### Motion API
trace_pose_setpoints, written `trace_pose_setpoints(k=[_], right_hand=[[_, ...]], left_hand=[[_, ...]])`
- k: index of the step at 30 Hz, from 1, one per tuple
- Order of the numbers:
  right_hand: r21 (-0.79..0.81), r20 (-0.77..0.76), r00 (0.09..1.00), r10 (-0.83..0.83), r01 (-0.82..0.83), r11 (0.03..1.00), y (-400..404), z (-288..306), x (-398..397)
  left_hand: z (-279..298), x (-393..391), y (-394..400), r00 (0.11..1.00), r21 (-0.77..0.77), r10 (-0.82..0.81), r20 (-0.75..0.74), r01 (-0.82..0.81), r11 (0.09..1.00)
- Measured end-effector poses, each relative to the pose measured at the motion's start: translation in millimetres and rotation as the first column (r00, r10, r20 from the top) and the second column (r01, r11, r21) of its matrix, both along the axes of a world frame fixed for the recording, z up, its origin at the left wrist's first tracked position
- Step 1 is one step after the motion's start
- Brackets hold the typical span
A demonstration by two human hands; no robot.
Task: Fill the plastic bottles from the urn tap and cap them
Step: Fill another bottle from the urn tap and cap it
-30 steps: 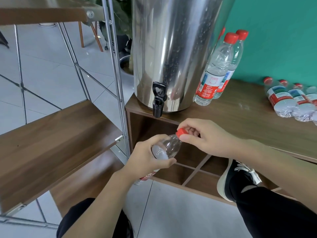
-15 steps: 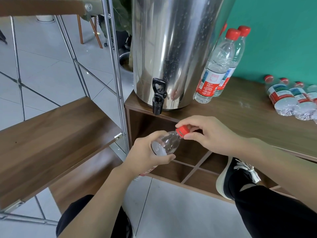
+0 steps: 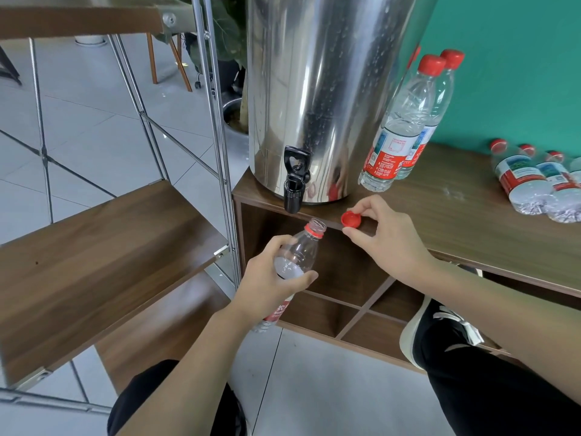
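Step in hand, by judgement: opening a bottle for filling. Cap off, pinched between thumb and fingertips of right hand, just right of the bottle mouth and in front of the counter edge. Bottle clamped round its middle by left hand, tilted, open neck pointing up toward the tap. Mouth just below the spout and a little to the right, not touching it. Bottle seems nearly empty; hard to tell for sure.

Urn standing on the counter corner, tap hanging over the edge. Two capped bottles upright beside the urn, more capped ones lying at the far right.

Next move, as judged: bring the mouth straight under the spout, hold the bottle more upright, then free a finger or put the cap down to work the tap lever. Risk of spilling if the mouth stays off-centre. Capping only after filling.
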State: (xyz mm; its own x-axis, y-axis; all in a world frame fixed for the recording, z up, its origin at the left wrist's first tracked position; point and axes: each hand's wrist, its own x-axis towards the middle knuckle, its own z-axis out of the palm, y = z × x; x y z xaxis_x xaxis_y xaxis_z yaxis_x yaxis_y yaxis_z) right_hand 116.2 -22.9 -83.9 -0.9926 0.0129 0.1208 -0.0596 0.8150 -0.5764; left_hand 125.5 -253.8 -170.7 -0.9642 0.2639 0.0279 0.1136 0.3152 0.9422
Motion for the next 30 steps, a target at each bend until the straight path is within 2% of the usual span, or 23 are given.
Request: trace_pose_setpoints(k=[3, 10, 14, 19, 24, 30], right_hand=[[0.049, -0.001, 1.000, -0.024, 0.024, 0.999, 1.5, -4.7, -6.5], [0.050, 0.009, 1.000, -0.003, 0.003, 0.999, 6.5, -0.6, -3.9], [0.050, -0.139, 0.990, 0.031, -0.024, 0.998, -3.4, 14.6, 3.7], [-0.018, -0.336, 0.928, 0.163, -0.179, 0.984, -38.0, 52.8, 2.7], [-0.039, -0.430, 0.872, 0.235, -0.278, 0.960, -64.7, 80.5, -6.6], [-0.055, -0.451, 0.870, 0.198, -0.249, 0.967, -73.5, 87.8, -18.3]], left_hand=[[-2.5, -0.8, 1.2, 0.998, 0.016, 0.054, 0.014, -0.054, 0.998], [-5.4, 2.3, 9.0, 0.990, 0.039, 0.136, 0.049, -0.138, 0.990], [-6.8, 2.7, 11.5, 0.979, 0.059, 0.199, 0.029, -0.201, 0.978], [-7.1, 0.7, 14.7, 0.968, 0.104, 0.252, -0.010, -0.250, 0.963], [-8.2, -2.6, 15.4, 0.958, 0.145, 0.279, -0.065, -0.268, 0.952], [-6.9, -8.7, 15.8, 0.933, 0.131, 0.316, -0.174, -0.296, 0.946]])
